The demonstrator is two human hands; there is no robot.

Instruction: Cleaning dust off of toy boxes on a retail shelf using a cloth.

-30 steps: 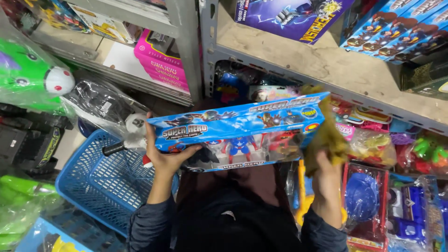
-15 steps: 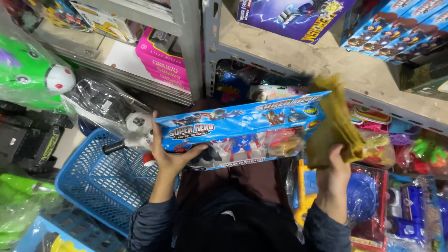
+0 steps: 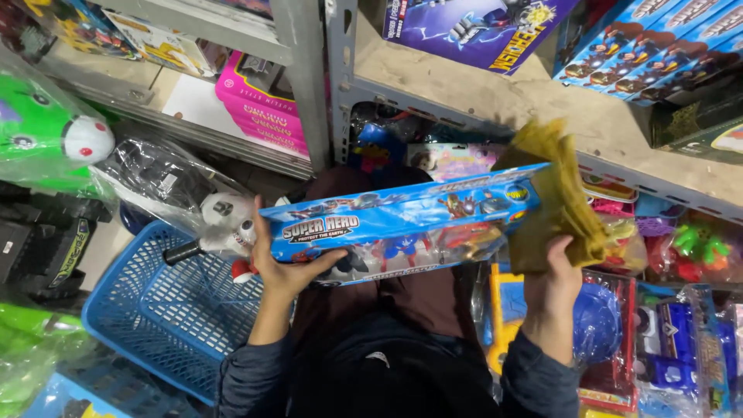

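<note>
Left hand (image 3: 282, 267) grips the left end of a long blue toy box (image 3: 402, 224) with figures behind a window, thumb on its front — box held level, mid-air, over the person's lap. Right hand (image 3: 551, 282) closed on a yellow-brown cloth (image 3: 557, 197), pressed against the box's right end. Blue plastic basket (image 3: 166, 313) sits just left, below the metal shelf (image 3: 480, 89).

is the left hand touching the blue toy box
Touching. The head view shows the left hand gripping the left end of the blue toy box, thumb across its front face and fingers behind it, no gap between them.
</note>
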